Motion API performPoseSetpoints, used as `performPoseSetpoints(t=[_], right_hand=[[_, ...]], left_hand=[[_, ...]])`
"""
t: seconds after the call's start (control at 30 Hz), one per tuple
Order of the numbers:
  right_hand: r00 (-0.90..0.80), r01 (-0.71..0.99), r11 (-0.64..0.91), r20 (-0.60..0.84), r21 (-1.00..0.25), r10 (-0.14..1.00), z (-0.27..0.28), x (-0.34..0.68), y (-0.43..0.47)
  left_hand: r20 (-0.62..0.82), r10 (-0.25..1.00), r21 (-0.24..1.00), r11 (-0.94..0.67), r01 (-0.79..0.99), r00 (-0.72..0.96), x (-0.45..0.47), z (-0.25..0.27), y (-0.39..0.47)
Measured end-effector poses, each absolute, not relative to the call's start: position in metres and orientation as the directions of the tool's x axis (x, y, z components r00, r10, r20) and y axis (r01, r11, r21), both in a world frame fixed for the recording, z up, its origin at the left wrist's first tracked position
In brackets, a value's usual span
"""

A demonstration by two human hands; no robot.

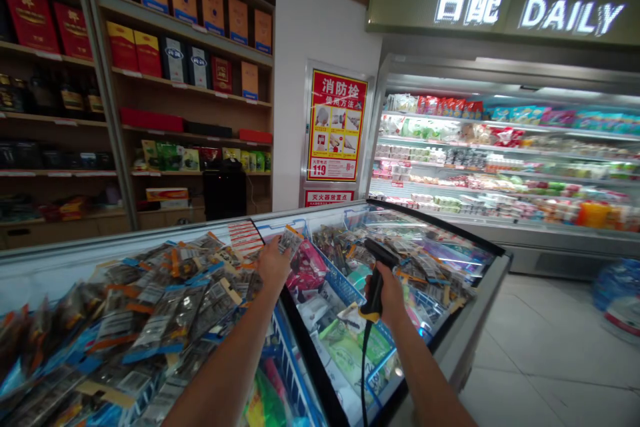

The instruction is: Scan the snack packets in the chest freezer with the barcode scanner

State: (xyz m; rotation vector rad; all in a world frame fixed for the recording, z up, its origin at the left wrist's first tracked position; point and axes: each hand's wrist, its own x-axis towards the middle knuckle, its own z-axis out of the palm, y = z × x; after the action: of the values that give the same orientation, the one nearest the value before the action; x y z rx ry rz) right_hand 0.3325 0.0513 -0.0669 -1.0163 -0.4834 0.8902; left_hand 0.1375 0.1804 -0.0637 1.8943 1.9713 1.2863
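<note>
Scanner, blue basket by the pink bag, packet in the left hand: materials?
Scanner: probably hard plastic, matte-looking; dull black body, yellow trim.
Blue basket: likely molded plastic; uniform color, lattice wall.
Packet in the left hand: perhaps printed plastic film, given its thin, flat shape; finish too blurred to tell.

The overhead sign (505,10) reads "低温日配 DAILY", the poster (338,125) "消防栓" and "119".

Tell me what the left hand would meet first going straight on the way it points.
Beyond the labelled packet it holds, the left hand would probably meet the chest freezer's far rim first; depth is unclear, so it might instead pass above.
</note>
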Motion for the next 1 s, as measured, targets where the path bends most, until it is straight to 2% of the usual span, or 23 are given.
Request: performPoseSetpoints(t=[0.2, 0.33, 0.43, 0.53, 0.8, 1.0], right_hand=[[0.618, -0.409, 0.248, -0.066, -0.878, 0.783, -0.061, 0.355, 0.047], [0.637, -0.403, 0.279, -0.049, -0.872, 0.769, -0.059, 0.363, 0.042], [0.643, -0.406, 0.285, -0.05, -0.868, 0.764, -0.056, 0.367, 0.04], [0.656, -0.384, 0.302, -0.028, -0.873, 0.754, -0.052, 0.376, 0.038], [0.698, -0.302, 0.257, -0.03, -0.918, 0.715, -0.027, 0.457, 0.016], [0.714, -0.314, 0.247, -0.056, -0.917, 0.697, -0.035, 0.553, 0.029]], left_hand=[[0.497, 0.769, 0.562, 0.067, 0.824, -0.402, 0.101, -0.058, 0.182], [0.598, 0.675, 0.535, 0.065, 0.842, -0.432, 0.108, -0.053, 0.18], [0.663, 0.679, 0.48, -0.064, 0.875, -0.314, 0.132, -0.049, 0.177], [0.662, 0.732, 0.444, -0.208, 0.872, -0.163, 0.169, -0.05, 0.175], [0.444, 0.878, 0.501, -0.41, 0.762, 0.18, 0.299, -0.056, 0.193], [0.271, 0.887, 0.458, -0.46, 0.761, 0.374, 0.37, -0.055, 0.232]])
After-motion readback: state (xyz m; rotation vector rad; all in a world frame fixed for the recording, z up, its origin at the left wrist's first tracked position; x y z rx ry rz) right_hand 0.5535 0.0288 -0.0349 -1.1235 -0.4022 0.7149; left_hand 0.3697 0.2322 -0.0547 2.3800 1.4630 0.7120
